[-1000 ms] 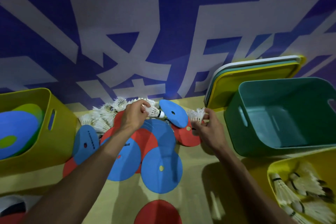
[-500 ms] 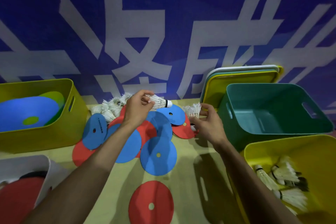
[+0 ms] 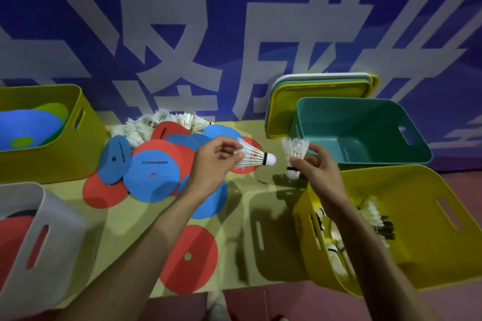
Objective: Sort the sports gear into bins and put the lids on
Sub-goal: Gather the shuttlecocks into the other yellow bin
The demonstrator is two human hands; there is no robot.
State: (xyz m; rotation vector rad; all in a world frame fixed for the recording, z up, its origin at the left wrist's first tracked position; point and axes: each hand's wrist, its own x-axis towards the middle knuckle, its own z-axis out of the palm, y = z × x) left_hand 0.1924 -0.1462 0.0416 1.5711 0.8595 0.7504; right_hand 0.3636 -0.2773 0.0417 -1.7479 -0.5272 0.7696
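Observation:
My left hand (image 3: 212,161) pinches a white shuttlecock (image 3: 257,156) by its feathers, cork pointing right. My right hand (image 3: 314,168) grips a second shuttlecock (image 3: 294,150), feathers up and cork down, just beyond the far left corner of the yellow bin (image 3: 422,250) that holds several shuttlecocks. More shuttlecocks (image 3: 156,124) lie heaped at the back of the table. Red and blue flat discs (image 3: 154,172) are spread on the table under my left arm. One red disc (image 3: 189,258) lies alone near the front edge.
An empty teal bin (image 3: 365,135) stands at the back right, with stacked lids (image 3: 320,88) leaning on the wall behind it. A yellow-green bin (image 3: 86,138) at the left holds blue and green discs. A white bin (image 3: 49,242) at the front left holds red discs.
Both hands lifted their shuttlecocks off the pile and carried them right and toward me, nearing the yellow bin. The view tilted down, showing more of the front bins.

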